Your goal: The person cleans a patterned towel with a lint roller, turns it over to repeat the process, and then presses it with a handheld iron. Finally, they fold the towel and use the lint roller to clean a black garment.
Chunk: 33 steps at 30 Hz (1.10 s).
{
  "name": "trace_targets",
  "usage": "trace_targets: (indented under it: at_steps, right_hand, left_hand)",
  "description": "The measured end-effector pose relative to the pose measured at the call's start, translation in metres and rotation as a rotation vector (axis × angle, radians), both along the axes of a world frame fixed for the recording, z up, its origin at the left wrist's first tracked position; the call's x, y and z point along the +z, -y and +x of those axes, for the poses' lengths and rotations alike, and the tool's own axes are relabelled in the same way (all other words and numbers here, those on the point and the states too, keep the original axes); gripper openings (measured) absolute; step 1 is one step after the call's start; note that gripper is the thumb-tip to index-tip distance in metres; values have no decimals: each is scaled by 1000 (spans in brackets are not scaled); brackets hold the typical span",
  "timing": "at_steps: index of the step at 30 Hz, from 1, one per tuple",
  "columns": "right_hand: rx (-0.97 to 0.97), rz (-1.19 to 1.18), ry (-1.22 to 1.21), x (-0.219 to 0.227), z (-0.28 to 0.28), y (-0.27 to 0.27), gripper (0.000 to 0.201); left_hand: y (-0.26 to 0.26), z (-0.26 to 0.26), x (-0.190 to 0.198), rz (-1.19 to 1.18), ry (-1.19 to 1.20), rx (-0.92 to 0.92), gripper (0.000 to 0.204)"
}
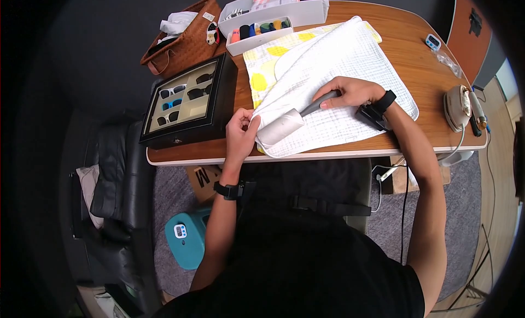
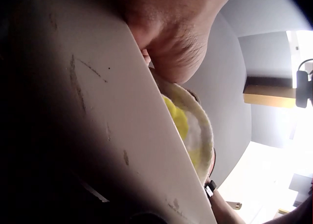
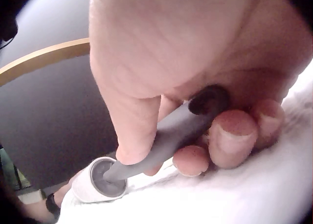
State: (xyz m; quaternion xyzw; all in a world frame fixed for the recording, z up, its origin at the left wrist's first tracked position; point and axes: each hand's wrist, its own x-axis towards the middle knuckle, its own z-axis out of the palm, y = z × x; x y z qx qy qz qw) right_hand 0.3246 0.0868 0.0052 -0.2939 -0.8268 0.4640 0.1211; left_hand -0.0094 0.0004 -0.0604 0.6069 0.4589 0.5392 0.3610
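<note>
A white quilted cloth (image 1: 355, 61) with a yellow-patterned underside (image 1: 261, 80) lies on the table, partly folded over. My right hand (image 1: 350, 92) grips the grey handle (image 3: 171, 138) of a lint roller (image 1: 280, 128), fingers wrapped round it in the right wrist view. The roller's white cylinder (image 3: 88, 187) rests against the cloth near its front left corner. At that corner my left hand (image 1: 240, 136) pinches the cloth's edge between thumb and fingers. In the left wrist view the left hand (image 2: 176, 33) is mostly cut off, above the table's edge (image 2: 122, 121).
Left of the cloth stands a black glasses case (image 1: 186, 102) with several sunglasses under its lid. Behind are a wicker basket (image 1: 180, 42), a white box (image 1: 284, 15) and a smaller box of rolled fabrics (image 1: 257, 47). A handheld steamer (image 1: 456, 107) and a timer (image 1: 432, 42) sit at right.
</note>
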Motion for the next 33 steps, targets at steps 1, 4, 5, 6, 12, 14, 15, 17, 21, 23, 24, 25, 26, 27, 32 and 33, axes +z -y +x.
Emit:
trace_targets:
  at_steps: [1,4,5,6,12,14,15,17,21,23,24,25,26,27,32,33]
  right_hand:
    - [1,-1,0,1,-1,1,34]
    - [35,94,48,4,-6,8,34]
    - [76,136,-7,0,-8,9,36]
    - [118,178,-63,-3,-11,9,37]
    - [150,67,23,0,1,6,34]
    - [84,82,9,-3,3,2,36]
    - [84,81,11,-5,4,-1,36]
    - [-12,134,21,-5,3,-4,36]
    - [115,-17,133,5,20,-8,39]
    - [117,-58,139,7,30,-12,40]
    - [47,-36,142,7,35,-14,40]
    - [-23,-14,146,7,42,-17,40]
    - [-70,76,138,6,46,-21,40]
    - [-151,125,171,5,52,-24,41]
    - [-195,-11,277,8,56,-24,39]
    - [-202,-13,287,11,58,-23,39]
  left_hand:
    - [0,0,0,-1,0,1,14]
    - [1,1,3,5,-19,7,15]
    - [1,2,2,9,-10,5,15]
    - [1,1,2,12,-2,3,15]
    - [0,0,1,38,-61,14,15]
    - [-1,1,1,45,-64,15,15]
    - [0,1,1,52,-69,22,16]
    - [0,1,1,45,-69,20,16]
    - [0,0,0,40,-59,18,16]
    - [0,-1,-1,44,-60,12,15]
    - [-1,0,-2,50,-66,8,15]
    - [-1,0,-2,48,-57,0,15]
    - [-1,1,-1,52,-58,4,14]
    - [0,1,0,56,-60,9,14]
    - [-1,-1,-2,66,-72,-13,18]
    - [-1,-1,-1,65,-62,-20,18]
